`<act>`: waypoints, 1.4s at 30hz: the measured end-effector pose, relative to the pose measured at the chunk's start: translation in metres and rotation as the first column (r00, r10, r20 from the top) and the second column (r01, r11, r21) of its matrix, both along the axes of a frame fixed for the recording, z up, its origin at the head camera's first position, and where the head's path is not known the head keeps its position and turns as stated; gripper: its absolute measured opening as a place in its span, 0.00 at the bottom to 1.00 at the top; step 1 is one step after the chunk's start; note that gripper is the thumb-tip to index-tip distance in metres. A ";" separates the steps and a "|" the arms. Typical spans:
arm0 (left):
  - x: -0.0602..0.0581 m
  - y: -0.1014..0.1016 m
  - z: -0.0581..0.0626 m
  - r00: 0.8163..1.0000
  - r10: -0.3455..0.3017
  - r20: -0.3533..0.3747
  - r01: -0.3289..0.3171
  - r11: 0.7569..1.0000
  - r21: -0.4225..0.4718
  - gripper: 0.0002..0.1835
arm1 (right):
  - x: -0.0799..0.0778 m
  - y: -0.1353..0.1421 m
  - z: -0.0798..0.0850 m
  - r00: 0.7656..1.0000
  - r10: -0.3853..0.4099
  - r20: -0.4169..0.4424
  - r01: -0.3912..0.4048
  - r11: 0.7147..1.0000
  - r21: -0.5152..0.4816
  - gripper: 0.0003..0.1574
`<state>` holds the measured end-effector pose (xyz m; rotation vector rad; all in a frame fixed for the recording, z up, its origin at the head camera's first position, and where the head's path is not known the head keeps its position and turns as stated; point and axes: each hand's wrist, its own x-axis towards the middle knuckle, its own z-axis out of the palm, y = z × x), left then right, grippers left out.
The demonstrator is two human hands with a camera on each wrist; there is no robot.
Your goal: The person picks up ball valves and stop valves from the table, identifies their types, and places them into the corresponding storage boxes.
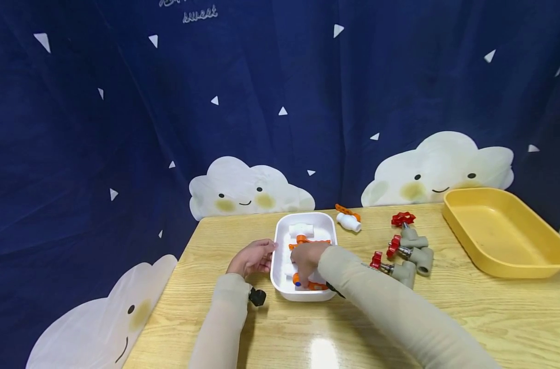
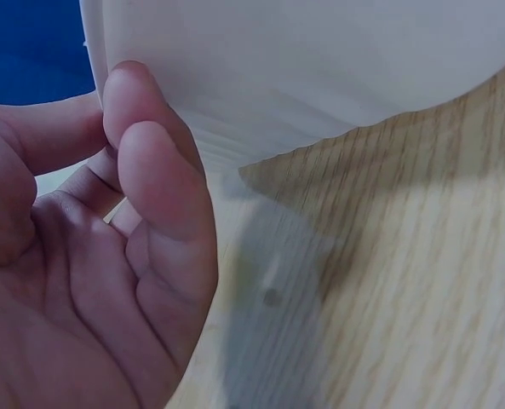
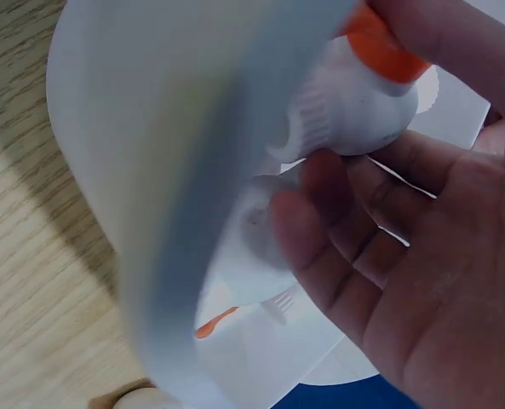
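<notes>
A white plastic tray [image 1: 303,296] sits on the table, its left rim pinched between the thumb and fingers of my left hand [image 1: 257,256]. In the left wrist view, fingertips [image 2: 154,162] lie against the tray's outer wall. My right hand [image 1: 307,259] reaches inside and grips a white ball valve [image 3: 363,111] with an orange handle [image 3: 387,53]; the thumb is on the orange part and the fingers are under the body. Farther back in the tray lies another white valve body [image 1: 302,230], next to an orange handle [image 1: 323,242]. My right hand hides the tray's middle.
Behind the tray on the right lies a white valve [image 1: 349,222] with an orange handle. Several grey pipe valves with red handwheels [image 1: 402,219] stand to the right, and beyond them is a yellow bin [image 1: 515,270]. A dark blue curtain [image 1: 280,77] hangs behind the table.
</notes>
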<state>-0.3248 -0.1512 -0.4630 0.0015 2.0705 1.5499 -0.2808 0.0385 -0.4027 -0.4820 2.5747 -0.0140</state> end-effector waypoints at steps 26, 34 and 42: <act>-0.002 0.000 -0.001 1.000 -0.017 0.009 0.017 1.000 -0.008 0.11 | 0.000 0.007 -0.002 0.997 0.079 -0.027 -0.081 0.992 -0.097 0.33; -0.001 0.001 -0.002 1.000 0.002 0.003 -0.002 1.000 -0.003 0.12 | -0.005 0.014 -0.007 0.987 0.134 -0.092 -0.151 0.966 -0.209 0.27; 0.001 0.002 0.000 1.000 0.009 -0.004 -0.009 1.000 -0.006 0.11 | -0.010 0.032 -0.004 0.961 0.190 -0.202 -0.249 0.912 -0.327 0.24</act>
